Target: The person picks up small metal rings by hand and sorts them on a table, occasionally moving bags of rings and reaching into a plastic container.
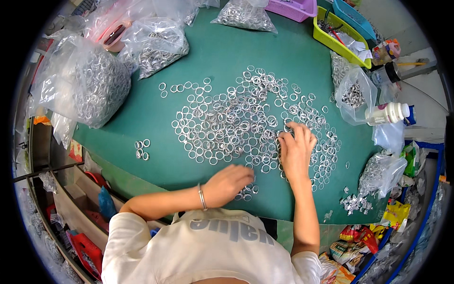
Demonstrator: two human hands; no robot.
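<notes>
While a green table (213,42) spans the scene | silver rings (231,135) lie spread mid-table | bulging clear bag (99,85) sits far left | right hand (298,149), fingers bent over rings right of centre, grip unclear | left hand (230,184) loosely curled by the nearest rings, hold hidden | ring cluster (139,153), left

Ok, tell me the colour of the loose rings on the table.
The loose rings are silver; best seen in the head view.

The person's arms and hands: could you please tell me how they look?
The left hand and right hand are ungloved. A narrow silver-coloured bangle circles the left wrist; none shows on the right. Short off-white sleeves leave both forearms bare.
</notes>
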